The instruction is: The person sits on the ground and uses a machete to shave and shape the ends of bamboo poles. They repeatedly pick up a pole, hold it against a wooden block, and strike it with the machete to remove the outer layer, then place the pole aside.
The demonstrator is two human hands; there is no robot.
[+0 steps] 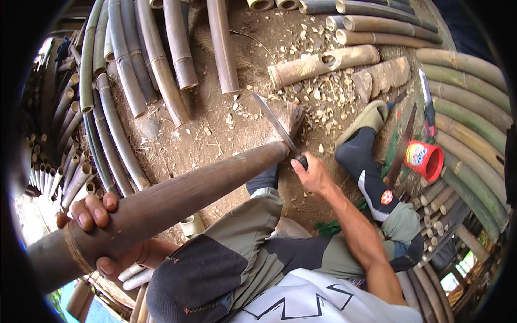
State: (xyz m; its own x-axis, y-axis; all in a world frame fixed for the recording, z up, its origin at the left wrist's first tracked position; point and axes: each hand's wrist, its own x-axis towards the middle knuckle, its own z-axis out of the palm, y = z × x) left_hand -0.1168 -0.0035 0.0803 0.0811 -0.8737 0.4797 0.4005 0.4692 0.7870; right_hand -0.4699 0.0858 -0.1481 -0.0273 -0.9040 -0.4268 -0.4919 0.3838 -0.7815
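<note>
A thick brown bamboo pole (177,202) slants across from the lower left, above my left thigh. My left hand (102,231) is wrapped round it just past a node, with the fingers over the top and the thumb below. In my right hand (315,175) is the dark handle of a machete (277,124). Its long blade points up and to the left, with its lower part against or just beside the far end of the pole. A wooden block (288,118) lies on the dirt behind that end.
A bamboo piece with a hole (326,64) and a split wood chunk (385,78) lie among scattered chips. Bamboo poles (177,54) fan out at the far left; greenish poles (468,102) line the right. A red container (425,160) stands beside my right foot (358,142).
</note>
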